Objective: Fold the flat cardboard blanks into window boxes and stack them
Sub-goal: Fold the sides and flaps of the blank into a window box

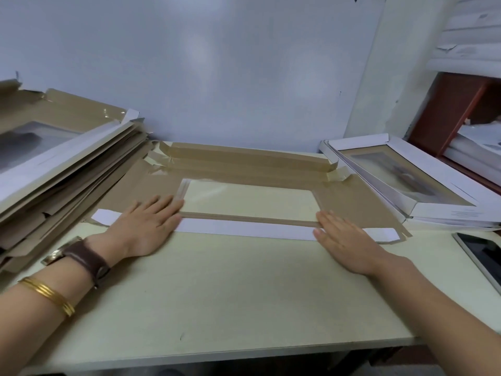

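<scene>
At the middle of the pale green-cream worktop (230,294), reaching back to its far edge, a flat brown cardboard blank (244,169) lies spread out with its clear rectangular window (249,198) facing up. Its long near flap (244,229) is turned over onto the blank, showing a white face. The left hand (146,226) lies flat on the left end of this flap. Its fingers (165,204) are straight and close together, and they hold nothing. The right hand (344,237) presses the right end in the same way, palm down with straight fingers. The far flaps of the blank stand slightly raised against the white wall panel (217,63). At the far left corner sits a slumped pile of flat brown blanks (67,164), its edge touching the blank's left side. At the far right corner a short stack of folded white window boxes (444,213) rests just beside the blank. Near the right edge lies what looks like a dark-screened tablet (482,256), partly out of view. The left wrist wears a brown leather watch strap (81,256) and thin gold bangles (48,294).
</scene>
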A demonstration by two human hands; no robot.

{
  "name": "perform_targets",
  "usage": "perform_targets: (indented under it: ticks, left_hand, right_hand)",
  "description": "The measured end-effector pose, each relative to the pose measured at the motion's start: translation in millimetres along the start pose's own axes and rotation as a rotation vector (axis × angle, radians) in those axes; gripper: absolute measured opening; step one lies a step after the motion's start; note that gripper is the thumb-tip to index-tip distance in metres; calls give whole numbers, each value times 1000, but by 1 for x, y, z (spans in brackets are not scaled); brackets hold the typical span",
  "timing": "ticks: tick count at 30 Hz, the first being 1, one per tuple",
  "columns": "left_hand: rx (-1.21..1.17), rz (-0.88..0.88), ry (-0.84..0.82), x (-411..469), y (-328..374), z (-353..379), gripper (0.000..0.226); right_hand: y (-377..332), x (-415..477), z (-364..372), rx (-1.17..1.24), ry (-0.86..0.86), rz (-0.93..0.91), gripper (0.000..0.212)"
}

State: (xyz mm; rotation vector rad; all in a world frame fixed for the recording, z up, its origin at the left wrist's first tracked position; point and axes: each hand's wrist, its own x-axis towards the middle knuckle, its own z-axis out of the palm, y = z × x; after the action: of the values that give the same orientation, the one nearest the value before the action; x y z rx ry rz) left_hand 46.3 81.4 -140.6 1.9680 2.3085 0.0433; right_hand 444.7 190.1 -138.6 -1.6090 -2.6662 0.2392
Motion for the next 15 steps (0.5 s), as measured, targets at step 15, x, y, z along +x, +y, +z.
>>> perform_targets:
  ticks: [15]
  left_hand:
    - [32, -130, 5, -2, -49, 0, 63]
  right_hand:
    - [57, -14, -10, 117, -17, 88, 60]
